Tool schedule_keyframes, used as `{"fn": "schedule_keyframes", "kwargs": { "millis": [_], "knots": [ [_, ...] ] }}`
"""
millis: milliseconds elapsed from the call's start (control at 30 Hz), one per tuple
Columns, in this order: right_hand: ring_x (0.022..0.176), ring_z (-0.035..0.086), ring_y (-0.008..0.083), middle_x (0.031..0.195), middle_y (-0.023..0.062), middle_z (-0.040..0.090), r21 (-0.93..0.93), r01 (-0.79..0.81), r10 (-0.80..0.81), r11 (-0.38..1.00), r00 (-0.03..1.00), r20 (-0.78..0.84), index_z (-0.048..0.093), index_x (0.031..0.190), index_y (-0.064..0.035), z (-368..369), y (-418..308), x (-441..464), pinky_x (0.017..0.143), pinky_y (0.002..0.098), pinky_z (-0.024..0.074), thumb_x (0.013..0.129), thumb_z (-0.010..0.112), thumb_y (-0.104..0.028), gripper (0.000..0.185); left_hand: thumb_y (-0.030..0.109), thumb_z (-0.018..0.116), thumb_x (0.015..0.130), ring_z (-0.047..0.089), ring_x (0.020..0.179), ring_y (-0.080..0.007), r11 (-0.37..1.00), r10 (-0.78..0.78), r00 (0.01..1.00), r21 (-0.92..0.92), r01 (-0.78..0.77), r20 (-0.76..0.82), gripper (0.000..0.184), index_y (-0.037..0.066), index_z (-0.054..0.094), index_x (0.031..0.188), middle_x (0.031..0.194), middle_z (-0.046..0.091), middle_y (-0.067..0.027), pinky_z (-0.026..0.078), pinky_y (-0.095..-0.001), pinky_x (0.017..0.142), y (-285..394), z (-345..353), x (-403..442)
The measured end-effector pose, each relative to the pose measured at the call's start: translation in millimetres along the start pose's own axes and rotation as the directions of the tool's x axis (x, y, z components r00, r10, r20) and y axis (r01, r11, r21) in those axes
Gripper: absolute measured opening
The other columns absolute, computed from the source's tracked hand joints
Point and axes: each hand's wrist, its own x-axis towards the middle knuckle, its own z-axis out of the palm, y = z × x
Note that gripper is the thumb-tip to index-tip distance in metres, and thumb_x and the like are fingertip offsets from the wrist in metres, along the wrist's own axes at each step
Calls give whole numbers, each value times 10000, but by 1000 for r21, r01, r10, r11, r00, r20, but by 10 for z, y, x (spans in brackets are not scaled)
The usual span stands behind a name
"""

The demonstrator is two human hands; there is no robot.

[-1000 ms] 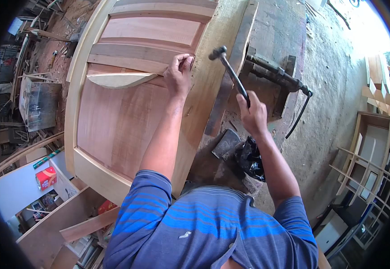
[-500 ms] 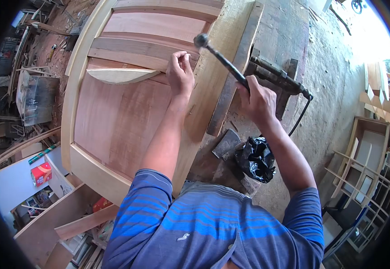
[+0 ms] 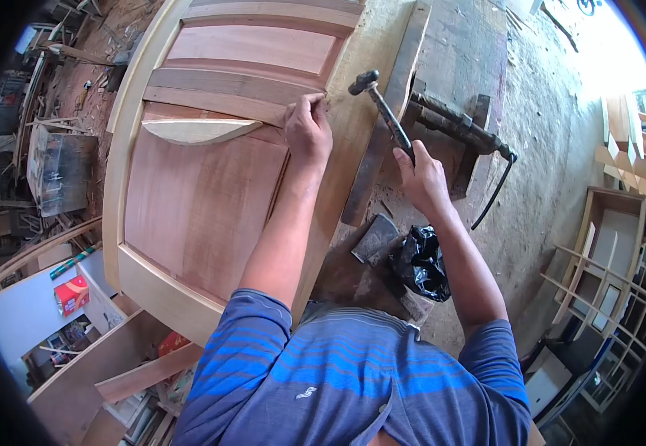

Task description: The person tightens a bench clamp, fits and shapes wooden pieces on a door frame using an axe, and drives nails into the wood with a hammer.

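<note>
My right hand (image 3: 424, 178) is wrapped round the handle of a hammer (image 3: 386, 111), whose dark head points up and to the left. Pinched fingers of my left hand (image 3: 309, 130) rest at the right frame of a panelled wooden door (image 3: 204, 193); whatever they hold is too small to make out. Left of that hand, a pale curved piece of wood (image 3: 200, 131) lies across the door's large lower panel.
A metal vise (image 3: 453, 119) is on the bench right of the door. Below it are a black plastic bag (image 3: 421, 264) and a dark metal block (image 3: 375, 239). Wooden frames (image 3: 612, 260) stand at the right; a red box (image 3: 72, 295) is at the lower left.
The hammer head was raised and nearer my left hand half a second ago; it is now lower and farther right. My left hand has shifted slightly right along the door's frame.
</note>
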Motion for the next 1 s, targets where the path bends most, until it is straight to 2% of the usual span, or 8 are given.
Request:
{"fn": "schedule_keyframes", "kwargs": {
  "millis": [100, 300, 433, 633, 700, 800, 900, 1000],
  "knots": [
    [810, 673, 572, 767, 301, 668, 87, -58, 56, 995, 998, 23, 526, 1059, -32, 8, 1, -23, 700, 611, 487, 1123, 611, -442, 424, 180, 751, 1037, 720, 903, -348, 1000, 23, 1000, 18, -24, 14, 110, 91, 740, 1101, 961, 797, -109, 546, -484, 825, -1, -8, 21],
    [788, 688, 541, 743, 271, 665, 144, -45, 48, 989, 999, -20, 546, 1081, -40, 88, 68, -30, 688, 592, 490, 1113, 641, -427, 400, 186, 772, 1019, 712, 937, -324, 998, 34, 999, 60, -36, 24, 113, 107, 766, 1099, 978, 804, -76, 536, -471, 873, 9, -16, 15],
    [759, 698, 510, 723, 243, 665, 96, 37, -29, 995, 996, -81, 585, 1076, -48, 110, 149, -12, 674, 581, 502, 1104, 657, -420, 379, 165, 822, 957, 718, 953, -292, 997, 48, 996, 54, -53, 78, 167, 117, 781, 1112, 979, 815, -39, 525, -450, 939, 46, -48, 11],
    [718, 702, 476, 715, 212, 671, 59, 221, -210, 974, 967, -147, 621, 1051, -72, -44, -66, -58, 639, 559, 515, 1092, 674, -410, 345, 114, 844, 909, 742, 970, -265, 998, 38, 997, 40, -41, 71, 448, 126, 719, 1339, 955, 823, -12, 525, -448, 966, 21, -36, -1],
    [709, 703, 470, 714, 206, 672, 66, 304, -289, 951, 942, -172, 623, 1048, -80, -75, -150, -73, 631, 557, 514, 1089, 677, -408, 336, 113, 850, 903, 748, 965, -271, 1000, -14, 995, 6, 13, 103, 510, 125, 688, 1387, 951, 821, -12, 529, -454, 964, 33, -44, 0],
    [709, 706, 463, 708, 205, 664, -63, 284, -290, 957, 952, -98, 607, 1017, -80, -36, -77, -19, 626, 551, 522, 1087, 682, -384, 321, 116, 856, 899, 754, 959, -278, 999, -13, 994, 32, 10, 110, 538, 120, 675, 1406, 949, 821, -16, 537, -461, 961, 48, -54, 8],
    [707, 707, 462, 708, 207, 661, -100, 286, -295, 953, 951, -93, 582, 991, -78, -86, -103, 14, 620, 554, 526, 1087, 681, -367, 321, 116, 854, 899, 756, 939, -281, 998, 43, 996, 46, -47, 82, 536, 113, 675, 1405, 945, 821, -25, 546, -464, 954, 35, -47, 6],
    [710, 709, 461, 714, 212, 669, 5, 305, -302, 952, 943, -137, 565, 980, -78, -171, -212, -50, 618, 561, 526, 1090, 673, -373, 333, 111, 854, 897, 759, 922, -278, 1000, 13, 996, 1, -13, 88, 547, 113, 674, 1414, 936, 821, -34, 552, -462, 945, 5, -25, -1]
  ]
}}
